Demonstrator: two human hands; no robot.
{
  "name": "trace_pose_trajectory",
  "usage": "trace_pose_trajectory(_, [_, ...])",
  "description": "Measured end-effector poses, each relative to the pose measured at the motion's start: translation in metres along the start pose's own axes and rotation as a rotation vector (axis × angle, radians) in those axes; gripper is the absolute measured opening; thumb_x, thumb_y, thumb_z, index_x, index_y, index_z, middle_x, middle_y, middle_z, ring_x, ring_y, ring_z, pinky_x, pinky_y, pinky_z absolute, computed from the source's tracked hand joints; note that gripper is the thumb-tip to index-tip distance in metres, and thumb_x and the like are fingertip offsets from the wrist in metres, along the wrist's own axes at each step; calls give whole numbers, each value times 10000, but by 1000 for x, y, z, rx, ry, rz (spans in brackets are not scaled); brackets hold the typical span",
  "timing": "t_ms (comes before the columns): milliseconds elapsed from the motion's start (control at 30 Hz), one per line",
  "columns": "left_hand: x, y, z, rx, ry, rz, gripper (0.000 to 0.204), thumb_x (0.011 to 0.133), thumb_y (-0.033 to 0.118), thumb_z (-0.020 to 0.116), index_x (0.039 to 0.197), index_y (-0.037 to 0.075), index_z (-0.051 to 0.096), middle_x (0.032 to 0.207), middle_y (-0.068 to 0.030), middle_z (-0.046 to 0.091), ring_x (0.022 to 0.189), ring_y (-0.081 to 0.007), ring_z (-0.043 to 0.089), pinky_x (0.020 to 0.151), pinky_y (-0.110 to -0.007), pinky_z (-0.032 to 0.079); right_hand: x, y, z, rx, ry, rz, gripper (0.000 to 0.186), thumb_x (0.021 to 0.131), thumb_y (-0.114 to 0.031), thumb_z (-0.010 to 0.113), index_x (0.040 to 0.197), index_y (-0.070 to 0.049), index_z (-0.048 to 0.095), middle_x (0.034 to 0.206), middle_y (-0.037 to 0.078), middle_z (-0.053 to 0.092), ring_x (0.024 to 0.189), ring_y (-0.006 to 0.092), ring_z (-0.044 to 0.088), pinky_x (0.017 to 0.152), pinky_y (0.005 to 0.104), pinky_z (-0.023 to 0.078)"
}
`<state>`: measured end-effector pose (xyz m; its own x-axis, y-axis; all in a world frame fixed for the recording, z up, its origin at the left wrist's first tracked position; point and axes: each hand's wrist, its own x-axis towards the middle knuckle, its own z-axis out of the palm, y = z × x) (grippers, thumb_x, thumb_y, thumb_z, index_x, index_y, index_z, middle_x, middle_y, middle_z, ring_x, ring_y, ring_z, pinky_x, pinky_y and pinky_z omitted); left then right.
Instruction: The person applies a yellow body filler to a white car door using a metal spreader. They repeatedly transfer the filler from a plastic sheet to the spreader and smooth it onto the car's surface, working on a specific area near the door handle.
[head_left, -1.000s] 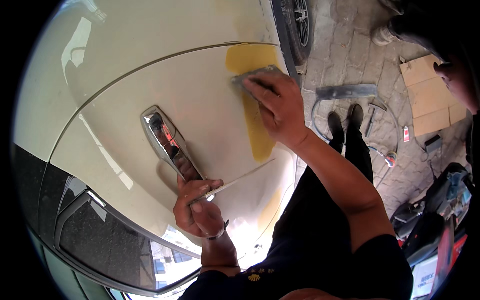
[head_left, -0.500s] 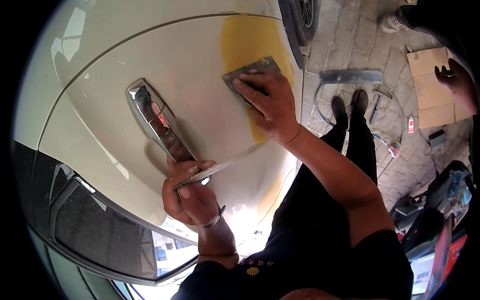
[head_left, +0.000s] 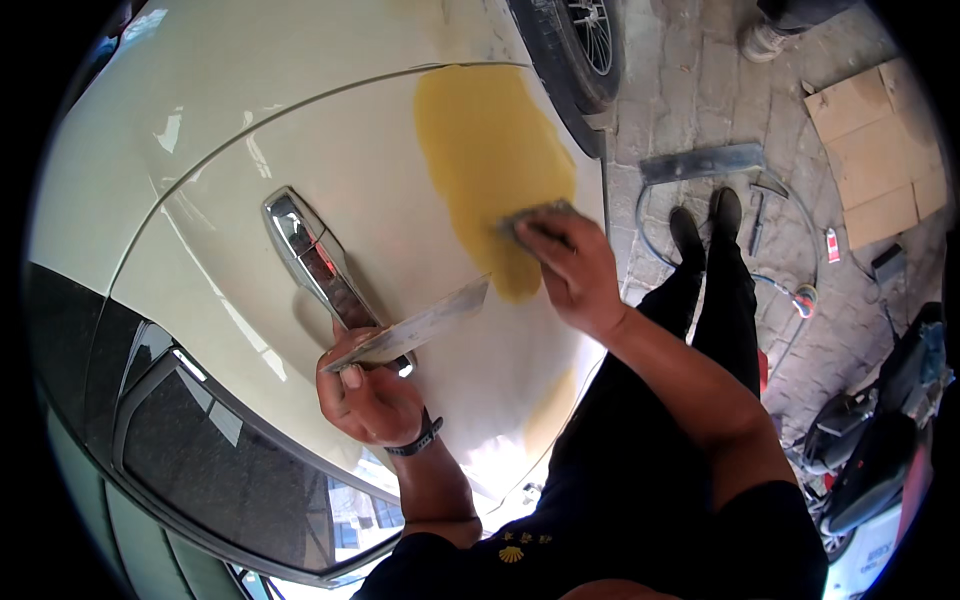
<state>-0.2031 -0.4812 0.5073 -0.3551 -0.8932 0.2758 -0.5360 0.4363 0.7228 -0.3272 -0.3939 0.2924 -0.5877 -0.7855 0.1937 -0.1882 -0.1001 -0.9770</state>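
Note:
Yellow body filler (head_left: 483, 135) covers a long patch of the cream car door (head_left: 360, 170). At the patch's right edge, toward its near end, my right hand (head_left: 585, 275) grips a dark flat spreader (head_left: 530, 213), slightly blurred. Whether the spreader's edge touches the filler I cannot tell. My left hand (head_left: 372, 402) pinches one end of a flat, smeared metal scraper blade (head_left: 425, 322), whose far end points toward the patch. Behind that hand is the chrome door handle (head_left: 305, 245), its near end partly covered by hand and blade.
A wheel (head_left: 590, 50) stands beyond the door edge. On the paving lie a long dark sanding block (head_left: 700, 163), a hammer-like tool (head_left: 757, 220), a hose, a red-and-white tube (head_left: 832, 245) and flattened cardboard (head_left: 880, 150). Another person's shoe (head_left: 765, 42) is at the top right.
My right hand has drawn the spreader nearer and to the right, uncovering more yellow filler. My left hand still holds the blade, now showing more of its face. The view has shifted slightly.

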Motion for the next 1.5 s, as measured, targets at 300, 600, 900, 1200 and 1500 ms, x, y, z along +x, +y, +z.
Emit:
trace_pose_trajectory(300, [4, 4, 10, 75, 93, 56, 380, 1034, 260, 461, 961, -75, 624, 761, -204, 678, 658, -202, 596, 867, -407, 504, 137, 16, 31, -45, 266, -151, 449, 813, -17, 716, 1239, -153, 757, 1127, 57, 671, 1012, 306, 636, 866, 430, 489])
trace_pose_trajectory(600, [1, 4, 4, 96, 49, -14, 386, 1045, 258, 422, 959, -71, 605, 798, -201, 678, 695, -218, 627, 744, -334, 516, 63, -5, 43, 9, 64, -163, 436, 800, -58, 738, 1218, -176, 778, 1166, 11, 693, 1081, 288, 627, 946, 425, 493])
trace_pose_trajectory(900, [2, -6, 7, 132, 149, 43, 360, 1042, 302, 506, 1027, -47, 593, 787, -141, 626, 577, -156, 550, 546, -262, 433, -105, -20, 5, 147, -219, -20, 509, 757, 33, 725, 1233, -143, 760, 1167, 45, 687, 1064, 287, 643, 901, 401, 538])
trace_pose_trajectory(1200, [-1, 3, 12, -26, 142, -21, 383, 1061, 320, 516, 1069, -50, 613, 869, -163, 682, 769, -194, 662, 753, -283, 520, -29, 41, -76, 610, 178, 591, 287, 1021, -3, 577, 1289, 28, 674, 1219, 94, 692, 1121, 202, 638, 1017, 313, 469])
trace_pose_trajectory(1500, [-76, 50, 72, 55, -540, -79, 277, 1077, 137, 476, 1048, -78, 648, 981, -150, 704, 876, -178, 631, 928, -316, 480, -23, -34, -165, 1332, 24, 258, 299, 1010, -29, 591, 1268, 88, 688, 1222, 219, 677, 1127, 288, 662, 986, 410, 512])
